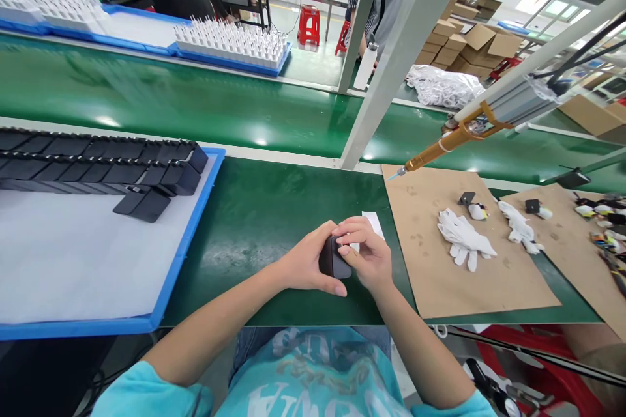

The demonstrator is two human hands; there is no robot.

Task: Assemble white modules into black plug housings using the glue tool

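Both my hands meet over the green bench top, low in the middle of the head view. My left hand [304, 265] is wrapped round a small black block-shaped part [333, 259], thumb under it. My right hand [366, 254] pinches the same black part from the right, fingertips pressed on its top edge. A small white slip of paper [372, 221] lies on the bench just behind my right hand. To my left, a blue tray [195, 221] with a white liner carries rows of several matching black parts [102, 166].
A brown cardboard sheet [430, 273] at right holds a white glove [462, 238] and small parts; a second sheet lies further right. A gold-tipped tool [435, 153] hangs over it. A grey post [386, 71] rises from the bench. Behind the conveyor belt, white parts in blue trays and other people.
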